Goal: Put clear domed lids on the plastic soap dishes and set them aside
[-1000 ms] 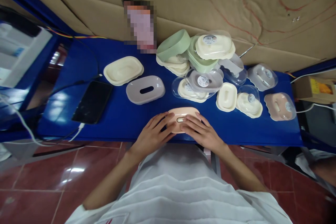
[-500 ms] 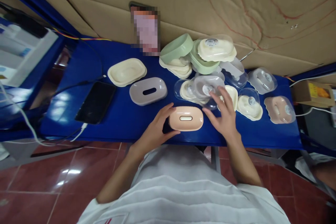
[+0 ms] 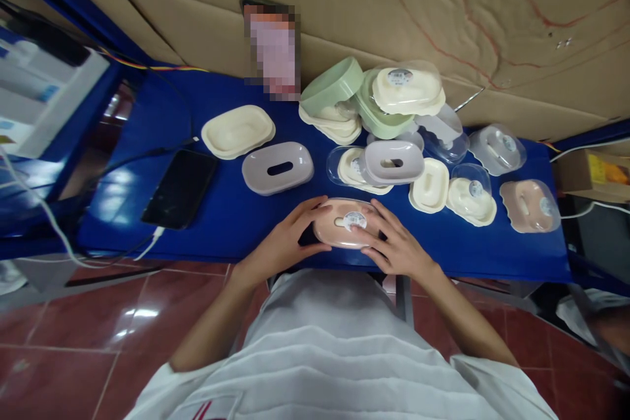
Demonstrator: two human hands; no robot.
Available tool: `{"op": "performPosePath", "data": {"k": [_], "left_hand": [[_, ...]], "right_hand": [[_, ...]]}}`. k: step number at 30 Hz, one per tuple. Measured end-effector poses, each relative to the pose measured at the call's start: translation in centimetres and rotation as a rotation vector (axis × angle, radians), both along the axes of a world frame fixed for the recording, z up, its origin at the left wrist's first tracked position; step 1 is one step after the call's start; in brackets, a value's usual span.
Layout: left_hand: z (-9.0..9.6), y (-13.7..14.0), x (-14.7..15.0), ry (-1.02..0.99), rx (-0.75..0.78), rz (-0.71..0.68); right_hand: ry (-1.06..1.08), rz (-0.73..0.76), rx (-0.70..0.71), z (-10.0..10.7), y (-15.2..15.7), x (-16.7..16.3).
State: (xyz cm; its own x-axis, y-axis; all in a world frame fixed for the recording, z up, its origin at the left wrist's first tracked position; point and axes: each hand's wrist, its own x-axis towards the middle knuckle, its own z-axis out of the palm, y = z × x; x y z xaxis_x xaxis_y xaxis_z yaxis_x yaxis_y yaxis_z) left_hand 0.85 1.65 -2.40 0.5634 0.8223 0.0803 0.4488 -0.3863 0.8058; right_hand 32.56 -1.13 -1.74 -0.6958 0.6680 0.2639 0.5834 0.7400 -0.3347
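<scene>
At the table's front edge lies an oval peach soap dish (image 3: 329,231) with a slot in its middle. A clear lid (image 3: 355,218) bearing a round white label covers it. My left hand (image 3: 290,236) grips the left end, thumb at the near side and fingers at the far side. My right hand (image 3: 394,239) holds the lid at the right end, its fingers spread over the label and edge. Just behind are a grey-lilac oval dish (image 3: 278,168) with a dark slot and another lilac dish (image 3: 394,174) resting on a cream dish with a clear lid.
A cream dish (image 3: 239,132) and a black phone (image 3: 180,189) with a cable lie to the left. Green dishes (image 3: 332,88) are piled behind. Several lidded dishes, including a pink one (image 3: 529,207), stand right. A cardboard wall (image 3: 197,6) closes the back.
My right hand has brought the labelled clear lid from over the lilac dish toward me, onto the peach dish. My left hand has stayed at the dish's left end.
</scene>
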Motion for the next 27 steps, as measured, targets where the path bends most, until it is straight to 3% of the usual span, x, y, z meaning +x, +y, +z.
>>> {"op": "performPosePath", "data": {"k": [9,12,15,18,21,23,24,27], "left_hand": [[-0.4,-0.5,-0.3,0.02,0.041,0.024],[0.0,-0.6,0.0,0.022,0.075,-0.007],[0.7,-0.5,0.0,0.007,0.217,0.006],[1.3,0.3,-0.9,0.072,0.471,0.262],[1.4,1.5,-2.2,0.268,0.587,0.5],[1.2,2.1,-2.9,0.39,0.567,0.542],[1.1,2.2,-3.1,0.424,0.553,0.539],[0.6,1.8,-3.6,0.414,0.555,0.491]], "right_hand": [[-0.016,-0.013,0.047,-0.6,0.1,-0.6],[0.055,-0.035,0.017,0.0,-0.5,-0.7],[0.136,-0.12,0.078,1.4,-1.6,1.6],[0.103,-0.449,0.314,3.2,-2.3,8.7],[-0.01,-0.917,0.556,4.7,-1.4,20.3],[-0.092,-1.225,0.507,5.3,0.3,28.1],[-0.134,-1.346,0.418,5.4,1.3,31.3],[-0.185,-1.469,0.244,5.4,4.6,37.1]]}}
